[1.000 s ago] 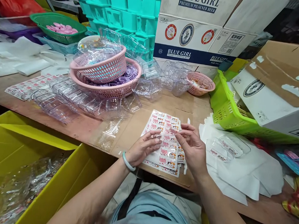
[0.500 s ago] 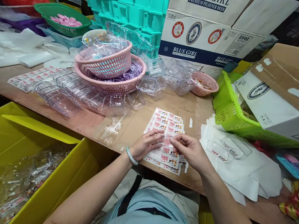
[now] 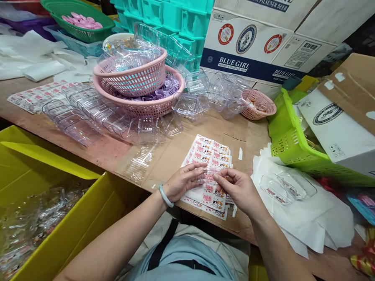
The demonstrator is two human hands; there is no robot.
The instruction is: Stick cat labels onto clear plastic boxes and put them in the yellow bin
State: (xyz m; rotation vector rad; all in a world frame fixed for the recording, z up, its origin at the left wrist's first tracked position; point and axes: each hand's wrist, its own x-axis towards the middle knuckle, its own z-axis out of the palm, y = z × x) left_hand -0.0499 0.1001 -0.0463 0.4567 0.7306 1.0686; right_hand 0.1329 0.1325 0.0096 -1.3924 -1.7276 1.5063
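Between my hands, just above the printed sticker sheets (image 3: 221,152), is a small clear plastic piece (image 3: 209,171). My left hand (image 3: 185,181) has its fingers closed round the left end of this piece. At the other end my right hand (image 3: 235,187) pinches its edge between thumb and fingers. The sheets carry pink lettering and cat pictures and lie stacked near the table's front edge. To the right, a few clear plastic pieces with stickers (image 3: 274,190) rest on white paper (image 3: 309,218).
Pink baskets (image 3: 135,108) stand behind, ringed by clear plastic covers (image 3: 72,122). A small pink basket (image 3: 258,103) and a lime-green crate (image 3: 288,137) are at right. A yellow bin (image 3: 53,230) holds clear pieces at lower left. Beer cartons (image 3: 239,46) rise behind.
The view has shifted very slightly. Both hands keep nearly the same position and the same hold on the clear piece.
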